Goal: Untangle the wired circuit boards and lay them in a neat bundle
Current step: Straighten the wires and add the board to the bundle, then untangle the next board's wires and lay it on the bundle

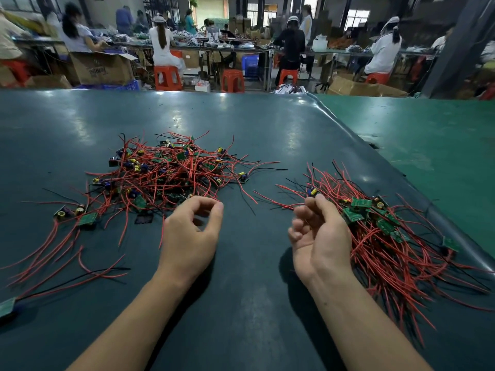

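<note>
Head view: dark green table (254,124) w/ two lots of red-wired boards. The tangled pile (171,170) sits mid-table toward the left side, wires crossing every way, boards and yellow-topped parts buried in it; a few loose boards trail off toward the near left edge. The sorted bundle (388,236) lies along the right edge, wires running roughly parallel, green boards grouped near its far end.

Left hand (191,231) rests at the near side of the tangled pile, fingers curled, thumb and forefinger tips close together. A red wire ends right at the fingertips, but can't tell if it's actually pinched.

Right hand (318,236) is palm-up just beside the bundle, fingers loosely curled; thumb and forefinger pinch one small board (314,192) w/ a yellow part, its wires trailing left across the table.

Step, prob.: one board freed and on its way to the bundle. Roughly a third sorted, most still tangled.

Next move needs: set that board down w/ boards together and wires aligned to the rest, then the left picks a single wire at the pile's edge and draws it out slowly so it doesn't drag neighbours.

Beyond the far edge: people on red stools (168,77) at benches, cardboard boxes.
</note>
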Motion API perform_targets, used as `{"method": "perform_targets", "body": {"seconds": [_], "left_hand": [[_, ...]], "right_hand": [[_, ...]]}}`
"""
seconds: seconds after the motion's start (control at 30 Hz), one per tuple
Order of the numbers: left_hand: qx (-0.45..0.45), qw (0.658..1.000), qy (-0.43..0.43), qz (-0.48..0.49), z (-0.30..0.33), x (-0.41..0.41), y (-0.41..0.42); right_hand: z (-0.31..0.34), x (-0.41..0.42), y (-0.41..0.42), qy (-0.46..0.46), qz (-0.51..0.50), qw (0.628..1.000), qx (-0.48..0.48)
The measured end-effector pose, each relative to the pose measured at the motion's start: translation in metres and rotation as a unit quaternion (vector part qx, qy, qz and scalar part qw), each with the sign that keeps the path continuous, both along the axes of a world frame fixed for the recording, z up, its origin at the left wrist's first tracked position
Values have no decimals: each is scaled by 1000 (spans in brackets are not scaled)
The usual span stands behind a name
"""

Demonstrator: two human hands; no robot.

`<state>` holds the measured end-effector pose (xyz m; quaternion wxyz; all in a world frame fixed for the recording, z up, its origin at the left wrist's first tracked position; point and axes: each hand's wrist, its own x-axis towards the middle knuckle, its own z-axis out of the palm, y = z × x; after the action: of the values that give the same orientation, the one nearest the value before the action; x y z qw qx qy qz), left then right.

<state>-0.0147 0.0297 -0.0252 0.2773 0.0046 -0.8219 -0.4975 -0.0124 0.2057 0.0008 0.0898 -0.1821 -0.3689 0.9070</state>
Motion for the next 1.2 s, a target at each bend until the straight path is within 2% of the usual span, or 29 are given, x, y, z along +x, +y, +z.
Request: {"method": "perform_targets", "body": {"seconds": [0.07,0.1,0.2,0.27,0.37,0.47,0.6,0.67,0.87,0.97,1.1,1.2], "left_hand": [[-153,986,25,63,-5,-1,-6],[-189,979,3,79,-8,-3,-9],[-245,955,-136,101,-9,-6,-15],[-283,939,-174,95,-12,-8,-16],[-268,949,-139,96,-11,-9,-16],[-261,950,-104,138,-8,-11,-21],[-315,925,-182,108,-9,-16,-33],[-342,914,-194,102,-11,-17,-36],[-274,946,-136,102,-8,-18,-35],[-283,943,-131,117,-9,-19,-38],[-340,918,-191,80,-15,-24,-38],[-304,935,-148,103,-16,-25,-40]], "right_hand": [[0,0,2,4,5,1000,2],[-1,0,3,5,13,1000,-1],[-1,1,1,-8,64,998,-18],[-2,1,-4,-16,99,994,-31],[-7,3,-11,-19,142,990,1],[-7,5,-16,-15,185,981,58],[-5,4,-12,-6,181,981,64],[-5,3,-10,-8,172,983,64],[-7,1,-8,-6,169,984,64],[-8,2,-8,-5,173,983,68],[-8,2,-9,-6,180,981,69],[-7,3,-9,-6,181,981,68]]}}
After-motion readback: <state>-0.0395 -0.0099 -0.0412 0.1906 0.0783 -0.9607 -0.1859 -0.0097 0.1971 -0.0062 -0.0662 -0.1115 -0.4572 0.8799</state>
